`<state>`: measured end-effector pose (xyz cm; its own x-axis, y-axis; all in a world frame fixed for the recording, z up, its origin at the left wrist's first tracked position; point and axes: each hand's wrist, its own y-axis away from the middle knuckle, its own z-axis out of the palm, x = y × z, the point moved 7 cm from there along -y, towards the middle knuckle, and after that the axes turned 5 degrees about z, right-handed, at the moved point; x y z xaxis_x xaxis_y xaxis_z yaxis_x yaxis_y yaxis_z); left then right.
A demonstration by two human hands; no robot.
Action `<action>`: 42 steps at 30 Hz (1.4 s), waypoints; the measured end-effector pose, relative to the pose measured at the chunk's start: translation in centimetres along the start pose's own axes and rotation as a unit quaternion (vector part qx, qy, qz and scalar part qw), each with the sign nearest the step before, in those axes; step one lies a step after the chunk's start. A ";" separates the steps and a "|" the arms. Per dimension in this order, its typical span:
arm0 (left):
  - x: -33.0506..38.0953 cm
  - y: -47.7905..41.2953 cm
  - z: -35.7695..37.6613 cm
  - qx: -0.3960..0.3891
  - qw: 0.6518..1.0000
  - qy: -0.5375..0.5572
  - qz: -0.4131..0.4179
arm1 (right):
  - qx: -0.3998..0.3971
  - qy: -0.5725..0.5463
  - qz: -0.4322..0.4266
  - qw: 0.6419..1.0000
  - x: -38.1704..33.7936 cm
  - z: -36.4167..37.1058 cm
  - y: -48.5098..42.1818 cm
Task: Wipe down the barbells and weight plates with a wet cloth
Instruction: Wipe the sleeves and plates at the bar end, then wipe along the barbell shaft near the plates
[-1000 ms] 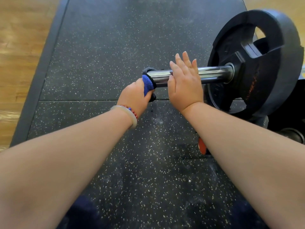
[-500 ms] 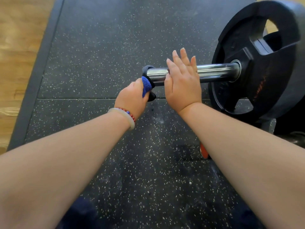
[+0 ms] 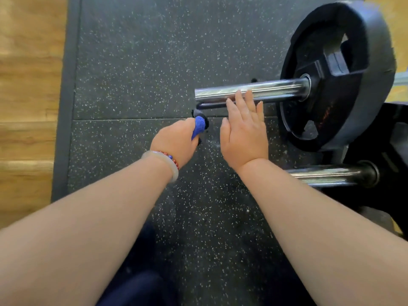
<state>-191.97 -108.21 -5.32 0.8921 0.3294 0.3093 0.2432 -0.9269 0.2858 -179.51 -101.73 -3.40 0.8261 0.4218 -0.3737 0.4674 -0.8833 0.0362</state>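
Gripping the blue cloth, the left hand has it bunched in curled fingers, and only a folded blue ridge pokes out on the side facing the other hand. A small dark piece shows around that ridge; what it is, I cannot tell. The cloth is off the metal right now, just short of the free end of the chrome barbell sleeve, which runs across beyond both hands.

Over to the right hand: it holds nothing, flat, back up, fingers straight and close together. Its fingertips overlap the near edge of the sleeve, though whether they actually touch the steel is not clear from up here. The two hands sit side by side, near each other but apart.

Follow the sleeve away from the right hand, out to its far side, and it runs into the hub of a big black weight plate standing on edge. Nearer the person, beside the right forearm, a second chrome sleeve lies low against dark equipment.

On the left wrist, a pale bangle and a string of red and blue beads. Under everything lies the speckled black rubber mat, with the wooden floor out past the left arm.
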 end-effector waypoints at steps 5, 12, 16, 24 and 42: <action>5.1 2.7 -6.0 -0.028 0.998 -0.024 0.047 | -0.036 0.006 0.018 0.999 -1.6 -6.9 1.5; 14.9 5.7 -16.1 -0.021 0.994 -0.022 0.108 | -0.013 -0.016 0.051 0.998 -1.8 -21.4 3.5; 20.9 6.6 -21.5 -0.029 0.990 -0.019 0.133 | -0.023 -0.017 0.078 0.997 0.1 -29.5 4.8; 33.4 8.7 -29.2 -0.040 0.983 -0.049 0.172 | -0.027 -0.030 0.104 0.994 4.4 -42.2 8.5; 45.8 7.4 -30.9 -0.061 0.958 -0.060 0.274 | -0.006 -0.051 0.170 0.984 11.6 -49.4 10.5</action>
<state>-161.06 -94.42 39.04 0.9122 -0.2312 0.3383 -0.3144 -0.9244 0.2159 -149.50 -96.03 38.46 0.8995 0.0782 -0.4298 0.1729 -0.9672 0.1859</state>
